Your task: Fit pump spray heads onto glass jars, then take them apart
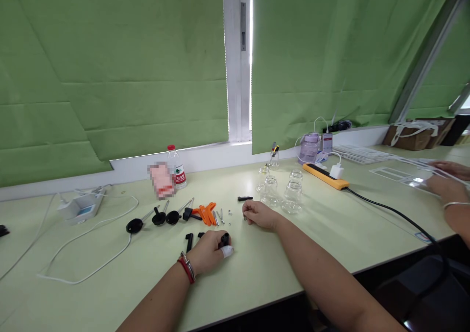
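Note:
My left hand (211, 252) is closed around a black plastic part (224, 239) with a hollow end facing up; white tape wraps one finger. My right hand (260, 214) pinches a small metal piece (245, 218) just above the table, too small to name surely. Between the hands and the orange plastic parts (206, 214) lie metal rods or screws (222, 216) and a few tiny metal pieces (229, 212). A black crank-shaped piece (189, 242) rests beside my left hand. Beyond my right hand lies a short black stick (245, 198).
Black round parts with metal shafts (158, 218) lie left. Glass jars (292, 197) and a jar holding screwdrivers (274, 156) stand right. Behind are a water bottle (179, 173), a power strip (325, 175) and a purple jug (309, 148). Another person's arm (450, 190) reaches in far right.

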Tool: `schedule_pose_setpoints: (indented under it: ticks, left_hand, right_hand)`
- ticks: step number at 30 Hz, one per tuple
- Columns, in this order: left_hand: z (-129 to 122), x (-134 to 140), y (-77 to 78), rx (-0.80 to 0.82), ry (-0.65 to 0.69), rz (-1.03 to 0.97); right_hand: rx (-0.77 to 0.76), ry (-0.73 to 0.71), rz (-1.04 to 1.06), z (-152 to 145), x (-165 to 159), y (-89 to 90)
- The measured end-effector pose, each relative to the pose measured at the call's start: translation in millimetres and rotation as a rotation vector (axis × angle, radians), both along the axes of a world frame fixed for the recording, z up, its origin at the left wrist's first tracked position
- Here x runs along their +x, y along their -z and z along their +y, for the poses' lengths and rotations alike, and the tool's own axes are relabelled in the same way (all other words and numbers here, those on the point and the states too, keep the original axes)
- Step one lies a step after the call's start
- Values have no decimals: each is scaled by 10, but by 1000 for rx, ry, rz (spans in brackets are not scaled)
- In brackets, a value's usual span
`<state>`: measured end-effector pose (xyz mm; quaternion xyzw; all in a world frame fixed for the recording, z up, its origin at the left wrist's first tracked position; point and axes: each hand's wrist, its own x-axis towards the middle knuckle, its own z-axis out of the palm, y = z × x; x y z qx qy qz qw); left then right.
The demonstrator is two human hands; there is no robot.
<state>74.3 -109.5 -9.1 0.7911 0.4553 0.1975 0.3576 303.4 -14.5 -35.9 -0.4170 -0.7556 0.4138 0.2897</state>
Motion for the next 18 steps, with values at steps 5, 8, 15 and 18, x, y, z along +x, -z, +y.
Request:
schedule_pose_setpoints:
  ticks: [5, 8, 15, 18]
  left_hand:
    - [-3, 4, -21, -1, 0, 0]
    - [-5, 7, -29, -2, 3, 1]
    - [-11, 8, -27, -3, 1, 9]
    - [-12, 7, -27, -1, -3, 13]
  right_hand:
    - [-40, -34, 39, -36, -18, -27]
    - [-64, -66, 59, -68, -33, -49]
    - [-118, -157, 74, -134, -82, -82]
    - [-134, -180, 82, -141, -94, -88]
